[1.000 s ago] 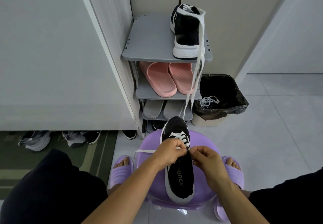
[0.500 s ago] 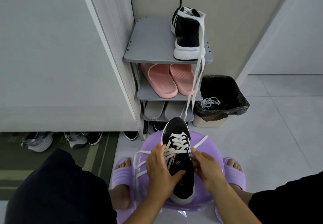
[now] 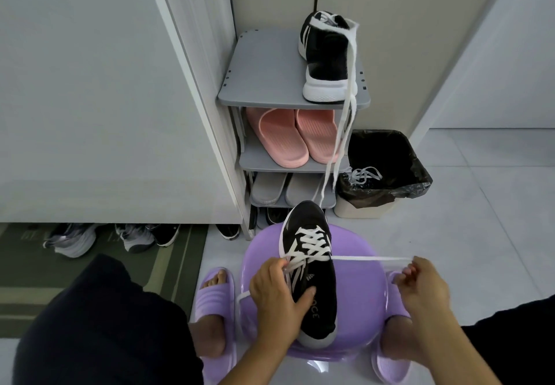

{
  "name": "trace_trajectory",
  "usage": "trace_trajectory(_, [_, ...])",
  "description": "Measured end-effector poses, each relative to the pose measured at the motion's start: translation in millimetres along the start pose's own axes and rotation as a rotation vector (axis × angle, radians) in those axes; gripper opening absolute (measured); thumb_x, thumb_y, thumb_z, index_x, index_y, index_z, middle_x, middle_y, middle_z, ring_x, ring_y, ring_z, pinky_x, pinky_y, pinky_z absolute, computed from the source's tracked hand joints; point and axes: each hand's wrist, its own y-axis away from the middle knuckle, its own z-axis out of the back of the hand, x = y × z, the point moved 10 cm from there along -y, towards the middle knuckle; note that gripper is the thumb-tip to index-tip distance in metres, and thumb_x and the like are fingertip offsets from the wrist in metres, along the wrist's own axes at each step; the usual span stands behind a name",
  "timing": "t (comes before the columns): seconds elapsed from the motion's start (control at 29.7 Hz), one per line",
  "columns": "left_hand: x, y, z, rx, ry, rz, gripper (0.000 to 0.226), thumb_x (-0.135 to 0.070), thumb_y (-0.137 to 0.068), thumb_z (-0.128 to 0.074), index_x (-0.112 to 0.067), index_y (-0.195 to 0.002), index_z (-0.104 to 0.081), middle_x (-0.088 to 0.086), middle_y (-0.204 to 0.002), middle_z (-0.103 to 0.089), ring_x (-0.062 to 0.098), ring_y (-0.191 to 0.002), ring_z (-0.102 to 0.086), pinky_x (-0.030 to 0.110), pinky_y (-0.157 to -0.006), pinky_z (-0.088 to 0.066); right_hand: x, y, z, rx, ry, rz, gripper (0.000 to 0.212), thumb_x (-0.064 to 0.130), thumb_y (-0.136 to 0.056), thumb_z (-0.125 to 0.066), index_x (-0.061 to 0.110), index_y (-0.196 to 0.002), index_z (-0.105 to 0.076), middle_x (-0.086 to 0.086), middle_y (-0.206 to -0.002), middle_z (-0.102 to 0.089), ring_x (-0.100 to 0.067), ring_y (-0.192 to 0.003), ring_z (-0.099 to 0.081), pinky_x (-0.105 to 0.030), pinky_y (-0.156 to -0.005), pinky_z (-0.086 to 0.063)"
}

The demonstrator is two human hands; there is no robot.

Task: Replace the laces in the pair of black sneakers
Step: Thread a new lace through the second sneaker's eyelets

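Resting on purple stool [image 3: 360,294]: black sneaker [image 3: 322,282], toe pointing away. Left grip [image 3: 276,294] holds its side, fingers curled. Right grip [image 3: 423,285] pinches white lace [image 3: 369,259], stretched taut rightward. Second sneaker [image 3: 326,57] sits on top shelf [image 3: 264,78], loose lace [image 3: 345,120] hanging.

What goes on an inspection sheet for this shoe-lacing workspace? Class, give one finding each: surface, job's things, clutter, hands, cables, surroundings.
Surface: purple stool on tiled floor.
Job's things: black sneaker on the stool, white lace crisscrossed through it; second sneaker with dangling lace atop the shoe rack.
Clutter: loose laces in the lined bin.
Hands: left hand grips the sneaker; right hand pinches the white lace, pulled taut sideways.
Cables: nothing seen.
Surroundings: pink slippers and grey slippers on lower shelves; shoes under a cabinet; green mat.
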Motion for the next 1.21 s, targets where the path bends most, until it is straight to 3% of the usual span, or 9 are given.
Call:
trace_trajectory(0.17, [10, -18, -6, 0.144, 0.372, 0.135, 0.023, -0.044, -0.081, -0.060, -0.025, -0.095, -0.058, -0.008, -0.099, -0.060, 0.004, -0.093, -0.056, 0.024, -0.083, -0.047, -68, 43, -68, 0.437, 0.327, -0.183, 0.012, 0.009, -0.091, -0.053, 0.005, -0.099, -0.061, -0.001, -0.067, -0.068, -0.009, -0.056, -0.062, -0.019, -0.055, -0.051])
trace_trajectory(0.27, [-11, -53, -11, 0.301, 0.149, -0.020, 0.007, -0.016, -0.080, -0.069, -0.015, -0.087, -0.068, -0.014, -0.084, -0.061, 0.014, -0.089, -0.058, 0.038, -0.086, -0.046, -52, 38, -70, 0.316, 0.177, -0.029, 0.019, 0.000, -0.089, -0.054, 0.007, -0.106, -0.052, -0.002, -0.064, -0.063, -0.008, -0.050, -0.058, -0.018, -0.049, -0.050])
trace_trajectory(0.37, [-52, -68, -31, 0.544, -0.272, -0.340, 0.016, -0.032, -0.086, -0.062, -0.022, -0.097, -0.069, -0.010, -0.098, -0.062, 0.008, -0.098, -0.054, 0.029, -0.103, -0.028, -12, 32, -43, 0.128, 0.009, 0.177, 0.019, -0.003, -0.092, -0.044, 0.014, -0.087, -0.049, -0.005, -0.070, -0.051, -0.010, -0.054, -0.054, -0.017, -0.051, -0.052])
trace_trajectory(0.47, [-64, -75, -30, 0.505, -0.396, -0.426, 0.022, -0.032, -0.090, -0.054, -0.025, -0.107, -0.065, -0.009, -0.108, -0.060, 0.010, -0.107, -0.050, 0.028, -0.103, -0.020, 5, 28, -27, 0.086, 0.006, 0.202, 0.016, -0.001, -0.094, -0.045, 0.014, -0.089, -0.047, -0.006, -0.072, -0.051, -0.016, -0.064, -0.054, -0.017, -0.052, -0.054])
trace_trajectory(0.57, [-45, -72, -21, 0.476, -0.363, -0.338, 0.023, -0.031, -0.088, -0.057, -0.023, -0.109, -0.061, -0.008, -0.110, -0.057, 0.009, -0.108, -0.048, 0.026, -0.098, -0.027, -5, 29, -21, 0.081, 0.045, 0.164, 0.011, 0.006, -0.092, -0.054, 0.008, -0.098, -0.046, -0.007, -0.068, -0.056, -0.017, -0.065, -0.060, -0.019, -0.052, -0.055])
trace_trajectory(0.67, [-26, -69, -10, 0.412, -0.236, -0.200, 0.015, -0.028, -0.085, -0.063, -0.018, -0.095, -0.067, -0.006, -0.097, -0.058, 0.010, -0.094, -0.052, 0.025, -0.090, -0.038, -26, 37, -26, 0.138, 0.181, 0.124, 0.017, 0.013, -0.091, -0.056, 0.005, -0.077, -0.054, -0.005, -0.060, -0.059, -0.013, -0.057, -0.060, -0.017, -0.048, -0.050])
trace_trajectory(0.94, [-15, -62, -20, 0.540, 0.556, 0.337, 0.020, -0.002, -0.087, -0.058, -0.019, -0.084, -0.068, -0.006, -0.078, -0.066, 0.005, -0.078, -0.060, 0.008, -0.073, -0.046, -53, 55, -78, 0.380, 0.306, 0.014, 0.018, 0.012, -0.090, -0.055, -0.006, -0.091, -0.058, -0.008, -0.066, -0.060, -0.016, -0.060, -0.053, -0.019, -0.053, -0.048])
trace_trajectory(1.08, [-26, -63, -31, 0.764, 0.516, 0.323, 0.014, -0.011, -0.091, -0.055, -0.018, -0.098, -0.064, -0.005, -0.074, -0.064, 0.002, -0.074, -0.060, 0.013, -0.084, -0.043, -40, 53, -71, 0.313, 0.269, 0.088, 0.016, 0.006, -0.092, -0.051, 0.002, -0.077, -0.055, -0.004, -0.057, -0.062, -0.008, -0.051, -0.060, -0.015, -0.052, -0.052])
trace_trajectory(1.21, [-3, -77, -22, 0.509, 0.379, 0.376, 0.014, -0.021, -0.094, -0.050, -0.026, -0.107, -0.053, -0.008, -0.086, -0.067, 0.007, -0.095, -0.059, 0.025, -0.091, -0.041, -24, 48, -45, 0.150, 0.099, 0.148, 0.015, 0.007, -0.096, -0.047, 0.006, -0.082, -0.054, -0.008, -0.066, -0.062, -0.006, -0.050, -0.064, -0.017, -0.047, -0.052])
